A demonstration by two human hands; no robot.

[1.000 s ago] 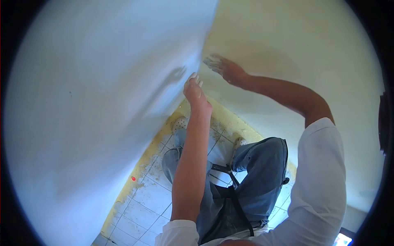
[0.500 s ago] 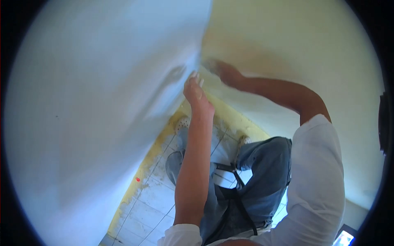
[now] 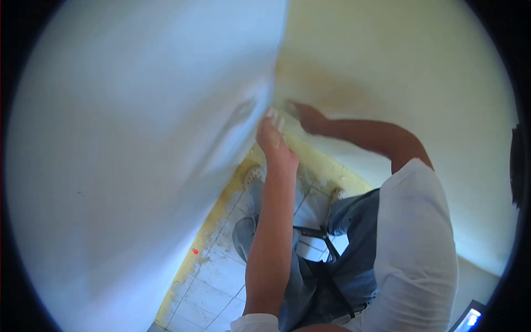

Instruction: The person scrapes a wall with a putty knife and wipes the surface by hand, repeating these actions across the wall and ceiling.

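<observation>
My left hand (image 3: 272,135) is at the corner where the pale bluish wall (image 3: 121,133) meets the yellowish wall (image 3: 387,61). Its fingers are bent together, with whitish tips; whatever they hold is too small to make out. Close to the yellowish wall, just right of the corner, is my right hand (image 3: 307,117). Motion smears its fingers, and a greyish patch shows at their tips. Whether that is an object or dust on the skin is unclear. A shadow of a hand falls on the bluish wall.
Below are a tiled floor (image 3: 213,276) with pale smudges and a yellow strip (image 3: 221,202) along the wall base. A small red thing (image 3: 195,252) lies at the left edge. My legs, light spotted shoes and a dark strap show below. A lit screen (image 3: 472,319) is at the lower right.
The view has shifted a little, so the floor and corner sit lower and further right. My right hand has moved down along the yellowish wall; my left hand remains by the corner.
</observation>
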